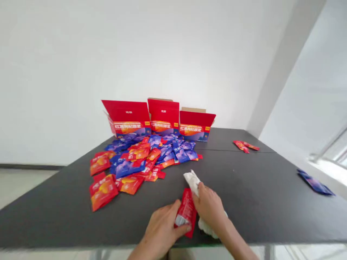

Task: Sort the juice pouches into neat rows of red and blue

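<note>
At bottom centre, my left hand (161,229) is partly closed, thumb over the red pouch (187,207) and fingers at its left edge. My right hand (210,207), fingers curled, grips a white tissue (192,180) against the pouch's right side. Too hard a squeeze could crease or burst the pouch; a dragging tissue could pull it off the dark table's (257,213) near edge.

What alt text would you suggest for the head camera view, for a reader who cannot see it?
A left hand holds a flat red pouch on a black table while the right hand holds crumpled white tissue or cloth beside it. Beyond are a pile of red-orange and blue-purple pouches and three open red cardboard boxes before a white wall.
</note>
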A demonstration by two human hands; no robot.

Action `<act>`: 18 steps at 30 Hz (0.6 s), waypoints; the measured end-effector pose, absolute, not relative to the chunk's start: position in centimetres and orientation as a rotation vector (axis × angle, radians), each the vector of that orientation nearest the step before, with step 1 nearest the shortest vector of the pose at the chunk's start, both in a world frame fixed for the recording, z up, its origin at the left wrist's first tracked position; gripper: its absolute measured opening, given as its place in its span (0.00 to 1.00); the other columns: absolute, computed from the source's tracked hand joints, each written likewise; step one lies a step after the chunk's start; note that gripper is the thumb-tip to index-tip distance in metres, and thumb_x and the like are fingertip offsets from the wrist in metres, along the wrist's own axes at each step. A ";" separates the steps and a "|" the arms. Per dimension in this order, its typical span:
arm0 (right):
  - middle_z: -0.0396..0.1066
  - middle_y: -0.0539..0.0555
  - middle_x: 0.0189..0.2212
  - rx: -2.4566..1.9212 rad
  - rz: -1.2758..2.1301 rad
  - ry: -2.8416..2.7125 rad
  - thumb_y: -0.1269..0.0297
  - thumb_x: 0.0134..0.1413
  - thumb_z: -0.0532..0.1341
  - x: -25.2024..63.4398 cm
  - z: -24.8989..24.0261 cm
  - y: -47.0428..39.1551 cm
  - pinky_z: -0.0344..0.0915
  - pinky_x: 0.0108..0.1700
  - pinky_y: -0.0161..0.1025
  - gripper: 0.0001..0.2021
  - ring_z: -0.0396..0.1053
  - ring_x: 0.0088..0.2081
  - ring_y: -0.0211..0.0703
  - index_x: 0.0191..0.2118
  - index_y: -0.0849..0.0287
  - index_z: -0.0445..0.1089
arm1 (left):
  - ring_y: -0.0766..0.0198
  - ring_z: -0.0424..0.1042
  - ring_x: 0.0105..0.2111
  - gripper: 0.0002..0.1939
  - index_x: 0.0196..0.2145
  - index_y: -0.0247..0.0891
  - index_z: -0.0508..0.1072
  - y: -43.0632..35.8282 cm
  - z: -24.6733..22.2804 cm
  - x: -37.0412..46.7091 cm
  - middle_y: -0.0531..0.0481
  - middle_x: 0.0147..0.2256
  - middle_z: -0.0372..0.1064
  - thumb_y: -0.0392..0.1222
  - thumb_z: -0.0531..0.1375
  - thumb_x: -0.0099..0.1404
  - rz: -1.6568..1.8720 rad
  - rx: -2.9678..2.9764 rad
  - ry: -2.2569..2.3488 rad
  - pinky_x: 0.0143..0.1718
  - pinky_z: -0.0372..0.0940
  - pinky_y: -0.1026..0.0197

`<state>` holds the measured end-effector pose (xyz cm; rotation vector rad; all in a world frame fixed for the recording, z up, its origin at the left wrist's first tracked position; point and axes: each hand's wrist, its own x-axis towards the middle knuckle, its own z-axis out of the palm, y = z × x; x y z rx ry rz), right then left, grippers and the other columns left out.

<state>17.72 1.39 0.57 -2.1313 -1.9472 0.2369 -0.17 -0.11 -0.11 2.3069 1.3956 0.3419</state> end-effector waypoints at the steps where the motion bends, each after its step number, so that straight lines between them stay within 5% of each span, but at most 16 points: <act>1: 0.76 0.63 0.41 -2.184 0.211 -1.899 0.64 0.64 0.48 19.0 0.7 2.0 0.65 0.44 0.45 0.16 0.74 0.44 0.56 0.48 0.64 0.67 | 0.46 0.73 0.50 0.21 0.51 0.38 0.69 -0.2 -0.3 -0.4 0.41 0.49 0.75 0.46 0.60 0.61 0.387 2.311 1.394 0.51 0.65 0.50; 6: 0.74 0.65 0.40 -2.303 0.001 -1.694 0.60 0.64 0.48 24.6 0.2 3.6 0.66 0.46 0.49 0.15 0.72 0.46 0.60 0.42 0.63 0.69 | 0.55 0.77 0.45 0.16 0.50 0.43 0.68 0.3 -2.4 -1.3 0.45 0.47 0.77 0.39 0.55 0.63 0.768 2.319 1.306 0.46 0.69 0.61; 11: 0.67 0.68 0.52 -2.053 -0.150 -1.568 0.53 0.60 0.53 25.6 0.5 2.4 0.64 0.50 0.60 0.24 0.65 0.54 0.66 0.57 0.60 0.64 | 0.55 0.77 0.44 0.16 0.49 0.43 0.72 0.9 -3.3 -1.7 0.45 0.45 0.78 0.46 0.57 0.65 1.167 2.211 1.167 0.45 0.69 0.64; 18: 0.74 0.53 0.48 -1.265 0.892 -1.918 0.45 0.62 0.52 21.4 3.9 -0.9 0.69 0.52 0.42 0.22 0.72 0.49 0.48 0.55 0.45 0.70 | 0.61 0.73 0.32 0.18 0.39 0.38 0.73 0.7 -1.5 -2.1 0.50 0.32 0.74 0.57 0.58 0.65 1.151 1.803 0.881 0.36 0.66 0.66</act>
